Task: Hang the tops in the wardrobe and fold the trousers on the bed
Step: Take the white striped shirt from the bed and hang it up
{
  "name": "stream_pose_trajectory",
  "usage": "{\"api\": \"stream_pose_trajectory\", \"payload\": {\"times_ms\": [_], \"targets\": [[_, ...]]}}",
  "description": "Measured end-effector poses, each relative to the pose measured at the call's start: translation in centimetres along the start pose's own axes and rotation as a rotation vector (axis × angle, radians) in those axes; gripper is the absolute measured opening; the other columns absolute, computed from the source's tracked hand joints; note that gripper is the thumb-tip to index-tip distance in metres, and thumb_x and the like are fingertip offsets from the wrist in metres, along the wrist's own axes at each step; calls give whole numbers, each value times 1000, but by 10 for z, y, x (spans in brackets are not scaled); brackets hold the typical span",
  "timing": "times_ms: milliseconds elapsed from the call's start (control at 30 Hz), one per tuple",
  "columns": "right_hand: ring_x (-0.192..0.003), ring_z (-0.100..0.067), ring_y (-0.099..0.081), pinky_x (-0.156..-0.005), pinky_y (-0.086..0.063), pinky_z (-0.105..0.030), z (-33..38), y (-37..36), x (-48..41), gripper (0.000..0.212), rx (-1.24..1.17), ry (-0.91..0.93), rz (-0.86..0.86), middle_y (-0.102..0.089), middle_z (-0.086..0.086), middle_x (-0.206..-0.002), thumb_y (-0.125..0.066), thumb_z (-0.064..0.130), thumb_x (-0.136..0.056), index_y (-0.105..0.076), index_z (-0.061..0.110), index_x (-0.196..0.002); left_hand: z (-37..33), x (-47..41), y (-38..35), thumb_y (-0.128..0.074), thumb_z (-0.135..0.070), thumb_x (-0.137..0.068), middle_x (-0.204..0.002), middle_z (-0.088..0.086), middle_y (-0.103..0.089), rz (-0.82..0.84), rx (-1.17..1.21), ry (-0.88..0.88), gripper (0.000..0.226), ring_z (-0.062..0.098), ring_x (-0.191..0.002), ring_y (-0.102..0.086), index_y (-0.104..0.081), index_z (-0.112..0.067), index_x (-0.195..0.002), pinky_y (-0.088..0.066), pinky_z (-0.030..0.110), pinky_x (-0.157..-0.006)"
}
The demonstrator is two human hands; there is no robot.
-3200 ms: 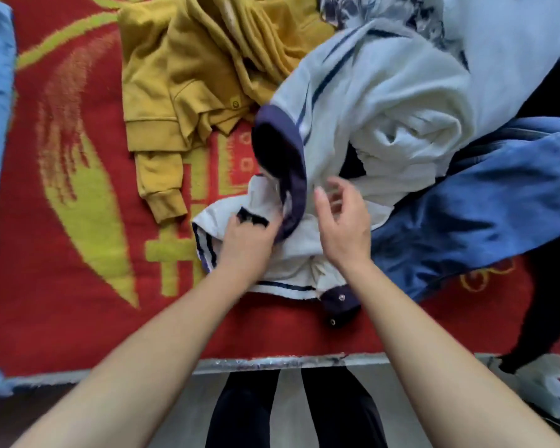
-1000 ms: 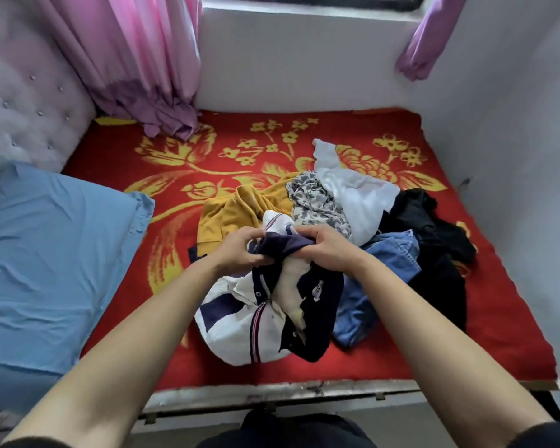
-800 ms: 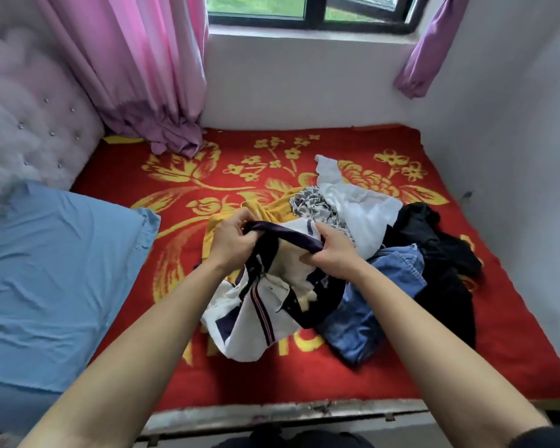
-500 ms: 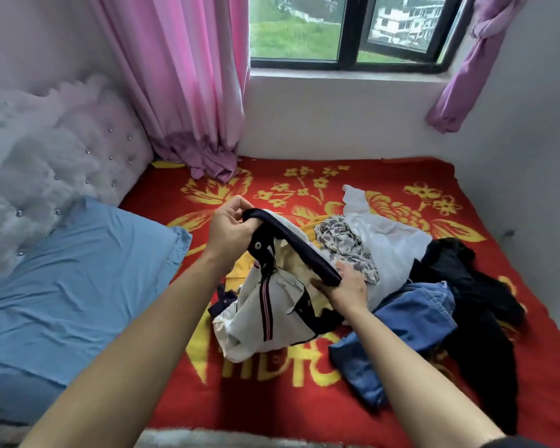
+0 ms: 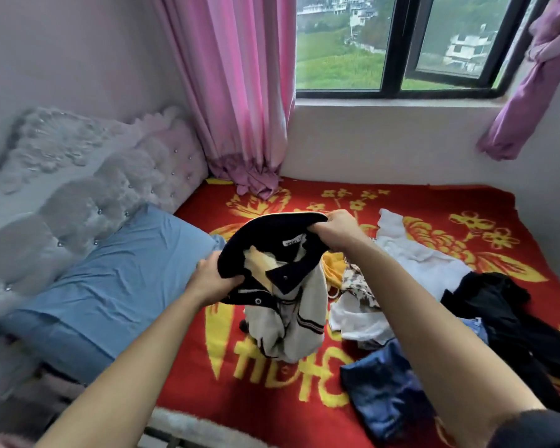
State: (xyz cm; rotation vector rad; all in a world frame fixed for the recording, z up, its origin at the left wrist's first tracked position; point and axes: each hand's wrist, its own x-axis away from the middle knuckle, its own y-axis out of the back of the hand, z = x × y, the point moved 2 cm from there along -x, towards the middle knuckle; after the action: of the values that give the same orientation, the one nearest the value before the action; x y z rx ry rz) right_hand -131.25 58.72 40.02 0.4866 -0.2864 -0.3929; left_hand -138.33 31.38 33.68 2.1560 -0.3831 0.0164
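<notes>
Collar point(image 5: 265, 226) of the cream polo top point(image 5: 288, 315) stretched between our hands over the middle of the bed point(image 5: 417, 202).
Our left hand point(image 5: 212, 281) pinches the navy collar at its low near end and our right hand point(image 5: 337, 231) grips its high far end, so the collar slants up and away while the body hangs below both grips, lower end seemingly on the bed. Rightward lie a patterned top point(image 5: 358, 286), white garment point(image 5: 414, 253), jeans point(image 5: 385, 386) and black trousers point(image 5: 505, 321), heaped. We see no wardrobe or hanger.

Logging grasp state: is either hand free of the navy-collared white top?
No, the left hand and the right hand both grip the white top by its dark collar.
</notes>
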Motion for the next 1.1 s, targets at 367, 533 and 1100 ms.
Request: {"api": "stream_pose_trajectory", "payload": {"times_ms": [367,533,1100], "targets": [[-77,-19,-70,-67,-55,-30,-37,9,35,37,17,14,435,-75,-7,-88,-89,30,-73,-75,4,-95,1,83,-33,-65,-46,-92,-42,-11,-41,-370,618,299,54,10,-46,-39,-50,-12,-53,-30,28,-47],[-61,-17,-57,-54,-43,-29,-96,-31,46,42,213,-30,310,-65,-5,-68,-80,46,-80,-73,4,-77,32,135,-31,-60,-18,-98,-61,-3,-71,-330,935,414,20,15,-60,-65,-68,-12,-81,-52,22,-51],[-68,-25,-69,-61,-56,-32,92,-225,338,36,-267,-53,1028,-71,-15,-86,-64,30,-94,-63,0,-113,183,466,110,-62,-38,-96,-110,14,-73,-512,1190,534,35,24,-86,-72,-68,-13,-120,-59,32,-74]]}}
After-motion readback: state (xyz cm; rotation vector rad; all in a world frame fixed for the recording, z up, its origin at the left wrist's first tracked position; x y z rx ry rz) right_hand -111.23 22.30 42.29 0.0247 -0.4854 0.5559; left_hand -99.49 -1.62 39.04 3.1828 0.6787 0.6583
